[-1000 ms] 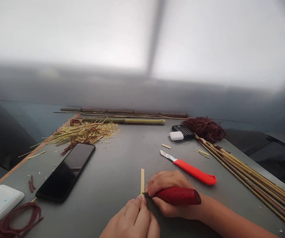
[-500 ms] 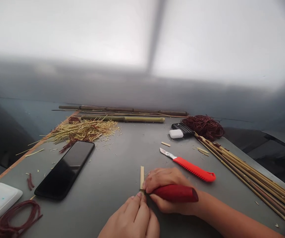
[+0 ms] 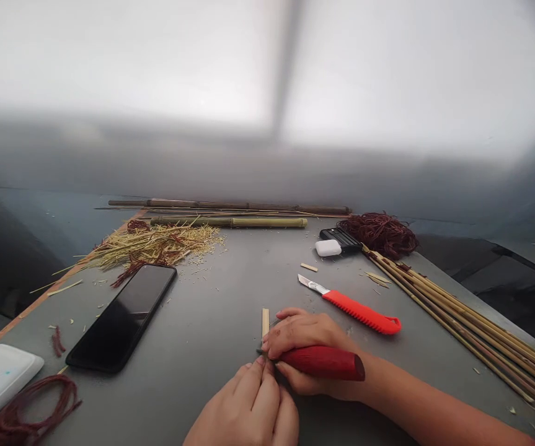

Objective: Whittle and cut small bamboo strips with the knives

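Observation:
My right hand (image 3: pixel 311 344) is wrapped round a knife with a dark red handle (image 3: pixel 320 363). Its blade is mostly hidden by my fingers; a dark tip shows across a pale bamboo strip (image 3: pixel 266 323). With fingers pinched together, my left hand (image 3: pixel 251 402) holds the near end of that strip against the table, close below the blade. The two hands almost touch. Just beyond my right hand lies an orange-red craft knife (image 3: pixel 362 311), its blade pointing left, with a short bamboo piece (image 3: pixel 309 267) behind it.
At left are a black phone (image 3: pixel 123 319), a white device (image 3: pixel 2 378) and a coil of brown cord (image 3: pixel 35 409). Farther back lie bamboo shavings (image 3: pixel 165 241) and bamboo poles (image 3: pixel 230 222). Bamboo sticks (image 3: pixel 462 322), brown cord (image 3: pixel 383 234) and a white case (image 3: pixel 328 248) are at right.
The knife and my right hand have shifted slightly left, and the blade tip now shows at the strip's left side. My right fingers are a little more raised. The view has turned slightly.

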A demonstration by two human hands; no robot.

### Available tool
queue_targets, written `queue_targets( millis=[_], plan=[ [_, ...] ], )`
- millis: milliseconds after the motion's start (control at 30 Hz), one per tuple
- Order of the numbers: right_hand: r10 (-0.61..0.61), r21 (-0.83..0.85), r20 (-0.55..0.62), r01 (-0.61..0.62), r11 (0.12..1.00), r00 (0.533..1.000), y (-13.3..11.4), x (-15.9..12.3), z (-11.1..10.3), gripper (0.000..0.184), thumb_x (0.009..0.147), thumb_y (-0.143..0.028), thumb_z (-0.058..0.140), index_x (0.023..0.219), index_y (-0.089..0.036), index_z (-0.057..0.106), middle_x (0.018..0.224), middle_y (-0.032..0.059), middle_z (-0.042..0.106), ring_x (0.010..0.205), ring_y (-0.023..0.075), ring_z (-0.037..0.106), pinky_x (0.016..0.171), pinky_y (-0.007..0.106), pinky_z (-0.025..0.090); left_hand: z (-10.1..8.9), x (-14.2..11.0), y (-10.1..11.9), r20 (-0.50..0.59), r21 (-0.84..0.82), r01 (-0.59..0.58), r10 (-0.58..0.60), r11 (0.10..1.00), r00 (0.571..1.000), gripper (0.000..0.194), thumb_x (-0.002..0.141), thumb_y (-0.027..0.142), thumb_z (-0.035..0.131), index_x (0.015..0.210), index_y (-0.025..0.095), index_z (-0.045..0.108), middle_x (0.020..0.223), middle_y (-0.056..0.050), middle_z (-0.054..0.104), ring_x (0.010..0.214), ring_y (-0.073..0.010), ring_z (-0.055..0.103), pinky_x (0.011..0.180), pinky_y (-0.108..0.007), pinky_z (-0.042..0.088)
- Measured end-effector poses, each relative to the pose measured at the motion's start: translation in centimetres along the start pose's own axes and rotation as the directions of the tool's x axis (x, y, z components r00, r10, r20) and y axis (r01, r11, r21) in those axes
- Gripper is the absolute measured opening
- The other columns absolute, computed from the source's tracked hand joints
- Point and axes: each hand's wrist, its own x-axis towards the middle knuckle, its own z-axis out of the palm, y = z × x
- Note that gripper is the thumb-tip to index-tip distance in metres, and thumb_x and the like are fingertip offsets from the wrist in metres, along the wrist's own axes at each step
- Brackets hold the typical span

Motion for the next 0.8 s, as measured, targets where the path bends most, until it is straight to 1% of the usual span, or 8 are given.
queue_targets(
  millis=[100,167,233,333,400,500,633,800],
  plan=[
    [0.012,0.022,-0.037,-0.012,1.0,0.999,0.11,-0.02,0.0,0.01,0.077,-0.014,0.065,0.081,-0.023,0.068,0.081,-0.0009,0.079,0.076,0.014,0.075,0.095,0.031,0.05,0.02,0.04,-0.08,0.0,0.004,0.007,-0.007,1.0,1.0,0.029,0.079,-0.003,0.044,0.087,0.011,0.068,0.079,-0.007,0.077,0.07,-0.0201,0.075,0.064,-0.025,0.063],
    [0.0,0.026,-0.017,0.0,1.0,1.0,0.2,-0.06,-0.02,0.01,0.078,-0.016,0.066,0.084,-0.024,0.068,0.083,-0.0005,0.079,0.079,0.0145,0.075,0.092,0.029,0.051,0.06,0.06,-0.1,-0.01,0.003,0.01,-0.01,1.0,1.0,0.028,0.079,-0.003,0.044,0.086,0.012,0.067,0.079,-0.007,0.077,0.069,-0.0199,0.075,0.064,-0.024,0.063],
    [-0.001,0.012,-0.01,0.001,1.0,1.0,0.31,-0.14,-0.03,0.012,0.078,-0.016,0.067,0.086,-0.024,0.068,0.085,-0.001,0.079,0.082,0.0149,0.076,0.093,0.029,0.05,0.1,0.06,-0.09,-0.013,0.001,0.014,-0.014,1.0,1.0,0.027,0.079,-0.002,0.045,0.086,0.012,0.067,0.079,-0.007,0.076,0.069,-0.02,0.075,0.065,-0.024,0.063],
    [0.017,0.007,-0.05,-0.016,1.0,0.999,0.45,-0.27,-0.08,0.013,0.075,-0.014,0.066,0.082,-0.025,0.068,0.081,-0.0024,0.079,0.077,0.0144,0.076,0.096,0.03,0.049,0.08,0.09,-0.06,-0.01,0.002,0.02,-0.02,1.0,1.0,0.027,0.078,-0.003,0.046,0.086,0.012,0.067,0.08,-0.007,0.077,0.07,-0.02,0.075,0.066,-0.024,0.063],
    [0.003,0.013,-0.018,-0.002,1.0,1.0,0.48,-0.28,-0.17,0.012,0.078,-0.017,0.067,0.086,-0.025,0.068,0.085,-0.0012,0.079,0.081,0.0147,0.076,0.096,0.029,0.049,0.03,0.11,-0.03,-0.02,0.001,0.017,-0.017,1.0,1.0,0.027,0.078,-0.003,0.045,0.085,0.012,0.067,0.078,-0.006,0.076,0.069,-0.0201,0.075,0.064,-0.025,0.063],
    [-0.014,0.008,0.065,0.013,1.0,0.998,0.28,-0.14,-0.38,0.013,0.081,-0.021,0.069,0.093,-0.024,0.07,0.094,0.0014,0.079,0.096,0.0165,0.075,0.097,0.028,0.049,-0.05,0.12,0.02,-0.025,-0.004,0.013,-0.013,1.0,1.0,0.028,0.079,-0.003,0.044,0.085,0.012,0.067,0.077,-0.007,0.076,0.068,-0.0208,0.075,0.062,-0.025,0.063],
    [0.006,-0.065,0.001,-0.006,0.998,1.0,-0.17,0.09,-0.64,0.012,0.078,-0.014,0.065,0.082,-0.024,0.068,0.08,-0.0004,0.078,0.091,0.0165,0.076,0.095,0.027,0.052,-0.02,0.13,0.09,-0.023,-0.002,0.025,-0.025,1.0,0.999,0.031,0.08,-0.004,0.041,0.086,0.012,0.067,0.081,-0.007,0.078,0.069,-0.021,0.076,0.063,-0.025,0.063],
    [-0.011,-0.032,0.087,0.014,0.999,0.996,-0.28,0.06,-0.85,0.008,0.082,-0.021,0.066,0.089,-0.023,0.07,0.089,0.0032,0.079,0.097,0.0182,0.074,0.095,0.028,0.054,0.01,0.35,-0.01,-0.048,0.005,0.022,-0.022,1.0,0.999,0.032,0.083,-0.004,0.039,0.085,0.012,0.066,0.078,-0.006,0.078,0.068,-0.0205,0.076,0.061,-0.025,0.063]
  ],
)
